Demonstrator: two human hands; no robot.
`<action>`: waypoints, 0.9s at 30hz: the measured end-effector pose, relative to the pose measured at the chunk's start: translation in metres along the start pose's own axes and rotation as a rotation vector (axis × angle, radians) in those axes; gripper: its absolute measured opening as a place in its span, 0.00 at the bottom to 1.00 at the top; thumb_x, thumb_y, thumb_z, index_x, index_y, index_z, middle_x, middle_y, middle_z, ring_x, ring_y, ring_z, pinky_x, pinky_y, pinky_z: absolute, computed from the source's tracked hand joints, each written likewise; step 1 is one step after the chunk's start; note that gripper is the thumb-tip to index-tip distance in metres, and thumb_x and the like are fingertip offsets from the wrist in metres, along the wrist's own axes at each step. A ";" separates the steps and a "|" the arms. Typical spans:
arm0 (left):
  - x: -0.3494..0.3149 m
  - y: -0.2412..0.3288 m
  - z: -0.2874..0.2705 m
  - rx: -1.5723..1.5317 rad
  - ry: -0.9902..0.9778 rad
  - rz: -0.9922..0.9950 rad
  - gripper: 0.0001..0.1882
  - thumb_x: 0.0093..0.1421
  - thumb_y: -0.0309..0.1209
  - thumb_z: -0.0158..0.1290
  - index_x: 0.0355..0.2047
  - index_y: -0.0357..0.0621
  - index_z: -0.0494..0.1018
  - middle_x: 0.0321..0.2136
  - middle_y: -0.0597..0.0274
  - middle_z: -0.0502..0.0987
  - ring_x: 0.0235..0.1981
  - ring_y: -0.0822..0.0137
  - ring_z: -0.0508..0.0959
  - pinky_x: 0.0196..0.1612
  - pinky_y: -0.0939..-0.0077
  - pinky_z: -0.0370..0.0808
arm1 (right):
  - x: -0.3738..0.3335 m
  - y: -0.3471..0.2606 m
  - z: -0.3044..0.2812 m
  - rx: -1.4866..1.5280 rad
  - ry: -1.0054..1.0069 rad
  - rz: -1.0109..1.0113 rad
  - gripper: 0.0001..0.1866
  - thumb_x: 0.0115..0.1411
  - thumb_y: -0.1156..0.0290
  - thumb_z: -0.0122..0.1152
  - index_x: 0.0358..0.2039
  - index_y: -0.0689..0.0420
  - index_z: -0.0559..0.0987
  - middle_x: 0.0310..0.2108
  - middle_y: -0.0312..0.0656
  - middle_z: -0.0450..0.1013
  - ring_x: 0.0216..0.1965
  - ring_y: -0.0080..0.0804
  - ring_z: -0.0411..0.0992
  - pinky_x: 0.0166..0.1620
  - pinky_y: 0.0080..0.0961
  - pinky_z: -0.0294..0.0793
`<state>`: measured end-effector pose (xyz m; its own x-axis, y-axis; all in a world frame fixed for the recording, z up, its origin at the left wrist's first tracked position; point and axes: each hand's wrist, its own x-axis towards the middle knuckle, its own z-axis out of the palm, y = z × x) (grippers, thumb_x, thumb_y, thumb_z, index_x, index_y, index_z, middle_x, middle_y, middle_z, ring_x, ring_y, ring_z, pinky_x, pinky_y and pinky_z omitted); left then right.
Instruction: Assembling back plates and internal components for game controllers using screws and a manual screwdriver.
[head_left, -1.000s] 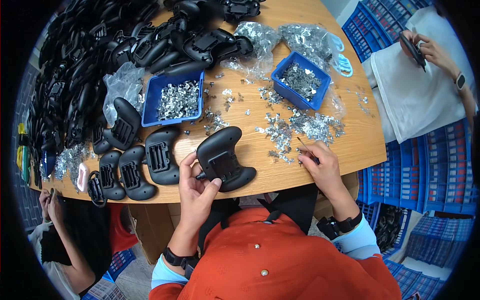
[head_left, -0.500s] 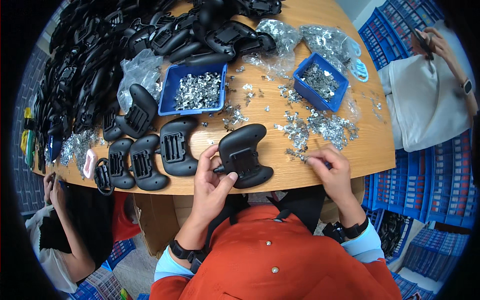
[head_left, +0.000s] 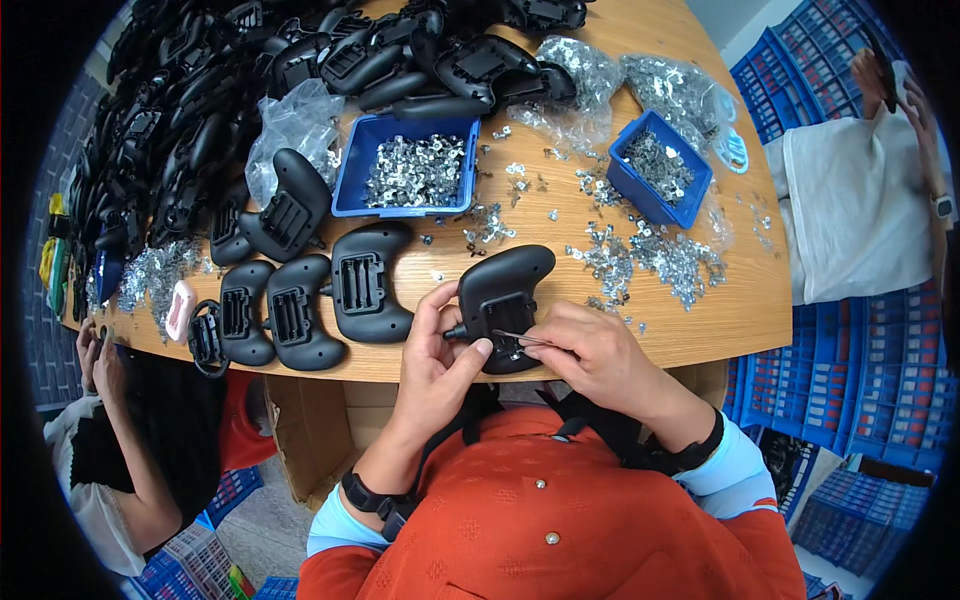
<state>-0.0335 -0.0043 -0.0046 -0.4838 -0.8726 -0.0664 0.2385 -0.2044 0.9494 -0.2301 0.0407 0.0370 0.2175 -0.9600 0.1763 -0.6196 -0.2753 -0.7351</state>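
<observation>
My left hand [head_left: 436,372] grips a black game controller [head_left: 510,272] by its lower left side, thumb on the near edge. The battery compartment of the controller faces up at the table's front edge. Between the fingers of my right hand [head_left: 605,358] is a thin pair of metal tweezers [head_left: 533,341], its tips inside that compartment. A small shiny bit shows near the tips, too small to make out. To the left lie more controllers, among them one [head_left: 368,305] with its compartment upward.
Small metal contacts fill one blue bin [head_left: 345,200] and another blue bin [head_left: 690,208]; loose ones [head_left: 682,270] lie scattered nearby. Black controller shells [head_left: 190,130] are heaped at the far left. Plastic bags stand behind. One person sits at left, another at right with a phone.
My right hand has moved left from the loose metal contacts to the controller, bringing the tweezers into its compartment. My left hand keeps its hold; the whole view has shifted slightly.
</observation>
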 end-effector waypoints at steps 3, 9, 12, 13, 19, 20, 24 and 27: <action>0.000 0.000 -0.001 -0.001 -0.007 0.004 0.30 0.59 0.16 0.49 0.61 0.38 0.52 0.46 0.55 0.72 0.46 0.73 0.74 0.46 0.80 0.72 | 0.003 -0.003 -0.001 -0.028 -0.021 -0.002 0.05 0.54 0.73 0.62 0.32 0.58 0.79 0.25 0.42 0.69 0.26 0.41 0.73 0.29 0.34 0.72; 0.001 -0.001 0.000 -0.018 -0.015 0.006 0.31 0.59 0.16 0.50 0.61 0.39 0.52 0.45 0.56 0.72 0.45 0.73 0.74 0.45 0.81 0.72 | 0.008 -0.005 -0.005 -0.087 -0.082 -0.003 0.05 0.54 0.73 0.62 0.31 0.57 0.78 0.26 0.42 0.70 0.27 0.41 0.73 0.29 0.34 0.72; 0.000 -0.001 0.001 -0.004 -0.014 0.014 0.31 0.59 0.16 0.50 0.61 0.39 0.52 0.45 0.56 0.72 0.45 0.73 0.74 0.44 0.81 0.72 | 0.009 -0.006 -0.006 -0.079 -0.076 -0.005 0.05 0.54 0.72 0.62 0.31 0.58 0.78 0.27 0.42 0.71 0.27 0.42 0.73 0.29 0.34 0.72; 0.000 0.000 0.002 -0.010 -0.001 -0.011 0.31 0.58 0.17 0.50 0.61 0.39 0.52 0.45 0.55 0.73 0.46 0.72 0.74 0.47 0.78 0.71 | 0.010 -0.006 -0.008 -0.079 -0.077 -0.004 0.05 0.54 0.72 0.62 0.31 0.58 0.78 0.27 0.42 0.71 0.27 0.42 0.73 0.29 0.34 0.72; 0.003 -0.005 0.003 -0.073 0.011 -0.012 0.32 0.59 0.15 0.49 0.62 0.39 0.52 0.46 0.55 0.72 0.45 0.72 0.74 0.44 0.80 0.74 | -0.009 -0.002 -0.049 -0.083 0.143 0.205 0.04 0.54 0.74 0.62 0.29 0.60 0.78 0.25 0.44 0.71 0.25 0.39 0.72 0.28 0.30 0.70; 0.002 -0.003 0.004 -0.035 0.027 -0.013 0.33 0.58 0.15 0.49 0.62 0.39 0.51 0.48 0.54 0.71 0.47 0.71 0.74 0.43 0.80 0.74 | -0.018 0.004 -0.056 -0.162 0.219 0.286 0.04 0.54 0.75 0.61 0.29 0.61 0.78 0.24 0.44 0.71 0.24 0.38 0.72 0.28 0.30 0.69; -0.001 -0.002 0.000 0.008 0.057 -0.023 0.33 0.57 0.16 0.50 0.62 0.39 0.52 0.49 0.54 0.72 0.45 0.71 0.75 0.42 0.82 0.73 | -0.063 0.044 -0.069 -0.339 0.343 0.463 0.04 0.53 0.75 0.61 0.28 0.61 0.78 0.24 0.45 0.71 0.26 0.40 0.73 0.31 0.32 0.70; -0.001 0.001 0.001 0.032 0.064 -0.023 0.33 0.57 0.16 0.50 0.62 0.38 0.53 0.47 0.54 0.73 0.45 0.71 0.75 0.42 0.82 0.73 | -0.079 0.056 -0.067 -0.373 0.362 0.505 0.04 0.53 0.75 0.62 0.29 0.61 0.78 0.25 0.45 0.72 0.29 0.43 0.73 0.32 0.33 0.71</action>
<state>-0.0333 -0.0032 -0.0029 -0.4337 -0.8948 -0.1065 0.2009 -0.2112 0.9566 -0.3324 0.0981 0.0253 -0.3864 -0.9135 0.1274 -0.8088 0.2692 -0.5228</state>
